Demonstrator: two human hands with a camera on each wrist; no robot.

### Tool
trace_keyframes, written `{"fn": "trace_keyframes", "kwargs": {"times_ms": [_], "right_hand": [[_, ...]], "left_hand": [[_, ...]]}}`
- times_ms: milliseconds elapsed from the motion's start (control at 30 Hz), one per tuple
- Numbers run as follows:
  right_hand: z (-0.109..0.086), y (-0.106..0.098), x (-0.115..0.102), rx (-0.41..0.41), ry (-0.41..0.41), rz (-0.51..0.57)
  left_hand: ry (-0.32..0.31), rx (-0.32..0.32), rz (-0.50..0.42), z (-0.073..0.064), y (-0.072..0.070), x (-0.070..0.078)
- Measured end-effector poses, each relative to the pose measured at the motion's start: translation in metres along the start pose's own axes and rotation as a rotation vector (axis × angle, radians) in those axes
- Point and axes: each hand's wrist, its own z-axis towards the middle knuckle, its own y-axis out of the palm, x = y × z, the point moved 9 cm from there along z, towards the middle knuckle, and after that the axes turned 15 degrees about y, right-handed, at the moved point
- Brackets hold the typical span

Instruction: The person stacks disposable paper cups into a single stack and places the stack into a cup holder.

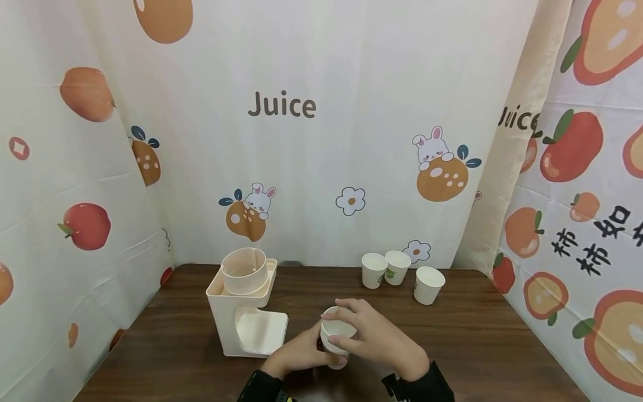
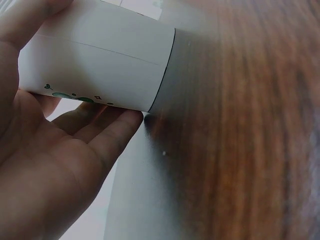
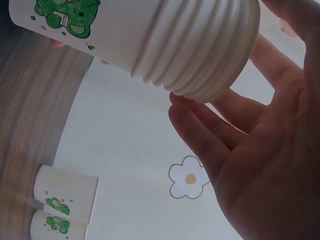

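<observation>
A stack of white paper cups (image 1: 337, 329) stands at the front middle of the table, mouths up. Its several nested rims (image 3: 200, 45) show in the right wrist view, with a green cartoon animal printed on the lower cup wall. My left hand (image 1: 300, 353) grips the stack low on its side, thumb and fingers either side of the wall. In the left wrist view the base edge of the lowest cup is close over the tabletop. Curved about the rims at the top is my right hand (image 1: 375, 336), thumb on the near side and fingers on the far side.
Left of the hands stands a cream-white appliance (image 1: 223, 318) with a round open tube on top and a flat tray (image 1: 266, 332). Three single paper cups, a left one (image 1: 373, 273), a middle one (image 1: 397, 272) and a right one (image 1: 428, 288), stand at the back right. Fruit-print curtains (image 1: 311, 156) enclose the brown wooden table (image 1: 482, 346).
</observation>
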Motion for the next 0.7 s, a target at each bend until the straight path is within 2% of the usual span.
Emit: {"fn": "trace_keyframes", "kwargs": {"times_ms": [133, 367, 700], "right_hand": [[0.0, -0.004, 0.005, 0.025, 0.021, -0.006], [0.001, -0.019, 0.019, 0.123, 0.059, -0.017], [-0.002, -0.04, 0.053, 0.224, 0.147, -0.048]], "left_hand": [[-0.012, 0.015, 0.002, 0.001, -0.001, -0.002], [-0.007, 0.045, 0.056, 0.002, -0.006, -0.003], [-0.013, 0.068, 0.098, 0.003, -0.008, -0.001]]}}
